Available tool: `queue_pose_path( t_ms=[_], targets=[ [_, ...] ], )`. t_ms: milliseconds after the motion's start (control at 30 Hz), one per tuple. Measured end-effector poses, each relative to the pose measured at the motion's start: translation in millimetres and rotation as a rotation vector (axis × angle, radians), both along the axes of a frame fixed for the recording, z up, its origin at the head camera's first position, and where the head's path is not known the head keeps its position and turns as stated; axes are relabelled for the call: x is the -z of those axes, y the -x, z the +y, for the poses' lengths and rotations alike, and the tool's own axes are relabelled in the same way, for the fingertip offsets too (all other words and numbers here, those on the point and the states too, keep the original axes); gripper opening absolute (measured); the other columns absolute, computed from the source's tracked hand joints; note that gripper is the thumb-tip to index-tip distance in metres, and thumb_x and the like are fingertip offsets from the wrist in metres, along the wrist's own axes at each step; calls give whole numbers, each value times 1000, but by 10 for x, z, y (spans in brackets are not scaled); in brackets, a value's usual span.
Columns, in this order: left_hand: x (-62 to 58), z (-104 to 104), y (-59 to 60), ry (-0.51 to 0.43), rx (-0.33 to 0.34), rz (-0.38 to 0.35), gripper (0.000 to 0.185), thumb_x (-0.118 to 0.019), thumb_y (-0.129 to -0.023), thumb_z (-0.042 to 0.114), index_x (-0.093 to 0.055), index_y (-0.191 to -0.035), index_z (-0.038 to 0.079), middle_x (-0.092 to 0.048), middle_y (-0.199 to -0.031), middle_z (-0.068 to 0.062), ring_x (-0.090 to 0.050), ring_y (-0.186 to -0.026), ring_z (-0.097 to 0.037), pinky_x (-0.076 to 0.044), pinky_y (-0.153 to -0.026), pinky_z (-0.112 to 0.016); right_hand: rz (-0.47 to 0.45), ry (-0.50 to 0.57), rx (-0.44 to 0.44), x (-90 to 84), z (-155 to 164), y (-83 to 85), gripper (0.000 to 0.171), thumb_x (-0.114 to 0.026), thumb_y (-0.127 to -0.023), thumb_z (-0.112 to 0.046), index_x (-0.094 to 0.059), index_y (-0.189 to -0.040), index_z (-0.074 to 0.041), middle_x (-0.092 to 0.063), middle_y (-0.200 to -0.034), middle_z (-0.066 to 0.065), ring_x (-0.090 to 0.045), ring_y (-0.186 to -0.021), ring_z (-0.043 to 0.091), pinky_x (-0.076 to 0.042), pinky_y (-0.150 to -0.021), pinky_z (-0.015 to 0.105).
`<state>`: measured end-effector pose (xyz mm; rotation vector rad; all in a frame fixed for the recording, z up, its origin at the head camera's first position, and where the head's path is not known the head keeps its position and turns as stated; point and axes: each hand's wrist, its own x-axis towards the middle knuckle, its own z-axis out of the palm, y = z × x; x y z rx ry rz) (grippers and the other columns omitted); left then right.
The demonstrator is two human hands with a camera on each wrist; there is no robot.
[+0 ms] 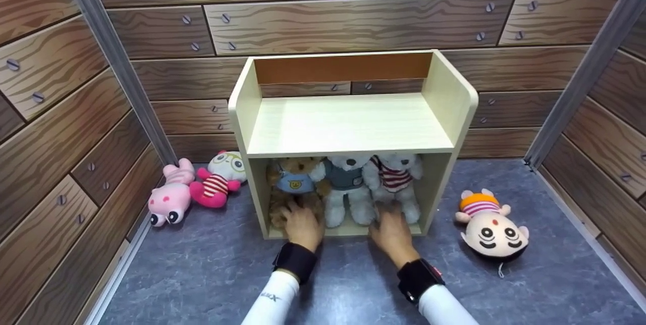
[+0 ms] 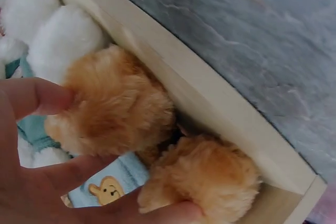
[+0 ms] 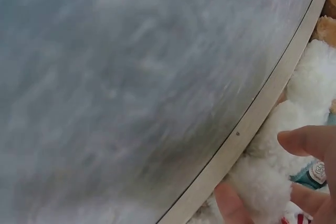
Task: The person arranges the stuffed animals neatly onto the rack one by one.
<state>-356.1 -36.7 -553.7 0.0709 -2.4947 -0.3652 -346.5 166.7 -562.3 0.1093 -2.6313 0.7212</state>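
A pale wooden shelf unit (image 1: 348,128) stands on the grey floor. Its lower compartment holds three teddy bears side by side: a brown one in a blue shirt (image 1: 295,183), a white one in a teal shirt (image 1: 345,183) and a white one in a red-striped shirt (image 1: 396,181). My left hand (image 1: 303,224) grips the brown bear's fluffy legs (image 2: 121,108), with fingers (image 2: 31,95) curled round them just inside the shelf's front edge (image 2: 226,114). My right hand (image 1: 391,231) reaches in at the striped bear's feet. Its thumb and fingers (image 3: 310,140) pinch a white fluffy leg (image 3: 260,182).
A pink plush (image 1: 169,199) and a white plush in red stripes (image 1: 222,178) lie on the floor left of the shelf. A round-faced doll plush (image 1: 489,229) lies to its right. Wood-patterned walls close in on three sides. The shelf's upper board is bare.
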Motion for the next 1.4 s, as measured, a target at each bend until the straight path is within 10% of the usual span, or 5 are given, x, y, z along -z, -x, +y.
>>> queue_pose_path(
  t_ms=[200, 533, 767, 1133, 1400],
  targets=[
    [43, -43, -15, -67, 2, -18, 34, -74, -76, 34, -71, -92, 3, -59, -103, -27, -49, -96, -50, -49, -70, -57, -25, 50, -7, -161, 152, -95, 60, -72, -74, -12, -50, -128, 0, -42, -128, 35, -56, -98, 49, -49, -75, 56],
    [-3, -64, -57, 5, -81, -65, 33, -73, -75, 39, -71, -76, 5, -64, -86, -19, -50, -96, -47, -46, -73, -60, 185, 50, 58, -588, 576, -217, 44, -69, -75, -12, -56, -116, 1, -59, -104, 27, -58, -91, 48, -46, -71, 58],
    [74, -168, -126, -3, 37, -54, 47, -72, -78, 38, -65, -112, 6, -61, -102, -23, -50, -101, -48, -46, -76, -58, 350, 93, 89, -834, 744, -286, 26, -69, -77, -12, -61, -100, -3, -66, -77, 18, -62, -65, 37, -47, -54, 49],
    [162, -314, -167, -10, 171, -34, 44, -72, -77, 24, -63, -113, -1, -56, -118, -23, -45, -108, -48, -47, -78, -55, 575, 221, 197, -1459, 821, -211, 40, -71, -81, -32, -55, -107, -6, -49, -111, 14, -56, -83, 30, -48, -59, 46],
    [287, -361, -245, 144, 173, -38, 39, -76, -65, 18, -67, -101, 5, -63, -103, -17, -44, -114, -46, -42, -91, -55, 510, 377, 253, -1751, 776, -67, 66, -70, -79, -44, -37, -128, -15, -62, -109, 13, -59, -88, 33, -42, -68, 45]
  ],
)
